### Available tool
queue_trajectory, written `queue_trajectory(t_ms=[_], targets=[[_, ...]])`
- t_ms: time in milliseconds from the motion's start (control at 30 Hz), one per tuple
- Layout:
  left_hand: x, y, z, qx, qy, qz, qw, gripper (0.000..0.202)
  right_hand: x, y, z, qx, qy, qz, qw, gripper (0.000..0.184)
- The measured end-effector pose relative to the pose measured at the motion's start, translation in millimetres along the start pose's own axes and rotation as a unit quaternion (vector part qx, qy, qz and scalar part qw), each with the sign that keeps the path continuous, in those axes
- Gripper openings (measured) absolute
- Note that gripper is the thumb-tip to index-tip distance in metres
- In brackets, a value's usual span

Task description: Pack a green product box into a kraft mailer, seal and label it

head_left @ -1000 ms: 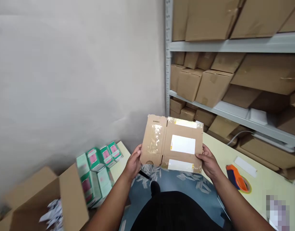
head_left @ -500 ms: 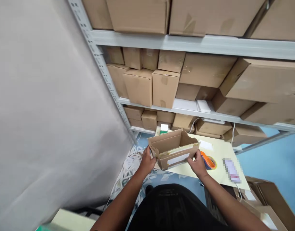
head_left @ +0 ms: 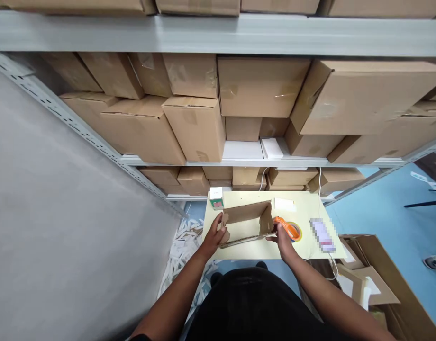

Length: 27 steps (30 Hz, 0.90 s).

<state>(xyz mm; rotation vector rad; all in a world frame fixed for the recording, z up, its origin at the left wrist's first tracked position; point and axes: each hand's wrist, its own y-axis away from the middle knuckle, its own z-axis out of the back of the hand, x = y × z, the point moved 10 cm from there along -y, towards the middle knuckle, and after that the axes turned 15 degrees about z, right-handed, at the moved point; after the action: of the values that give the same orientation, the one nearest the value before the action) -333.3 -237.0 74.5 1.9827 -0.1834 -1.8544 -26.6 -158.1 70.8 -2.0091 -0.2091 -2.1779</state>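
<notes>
An open-topped cardboard box [head_left: 247, 212] with ragged edges is tilted over the pale yellow tabletop [head_left: 239, 251]. Through its frame I see yellow, seemingly the tabletop showing through an open bottom. My left hand [head_left: 213, 239] grips its left end, thumb and fingers closed on the cardboard. At the right front corner, my right hand [head_left: 285, 242] holds the box edge; part of those fingers is hidden. Just beyond the right hand lies an orange tape dispenser [head_left: 286, 228], beside a tape roll [head_left: 299, 231].
A small white-and-green box [head_left: 216, 199], a white card [head_left: 285, 204] and a blurred phone [head_left: 322, 235] lie on the table. Metal shelving [head_left: 218, 35] full of cartons stands ahead. Paper scraps [head_left: 184, 246] litter the left floor; a large open carton [head_left: 388, 270] stands right.
The view has swung to the right. The box has come down closer to the tabletop and tipped, so yellow now shows through it. Both hands keep hold of its ends.
</notes>
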Motion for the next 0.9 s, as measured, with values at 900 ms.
queue_trajectory(t_ms=[900], targets=[[-24.7, 20.3, -17.6, 0.041, -0.291, -0.185, 0.938, 0.082, 5.8, -18.2, 13.8, 0.101, 0.219, 0.155, 0.958, 0.060]])
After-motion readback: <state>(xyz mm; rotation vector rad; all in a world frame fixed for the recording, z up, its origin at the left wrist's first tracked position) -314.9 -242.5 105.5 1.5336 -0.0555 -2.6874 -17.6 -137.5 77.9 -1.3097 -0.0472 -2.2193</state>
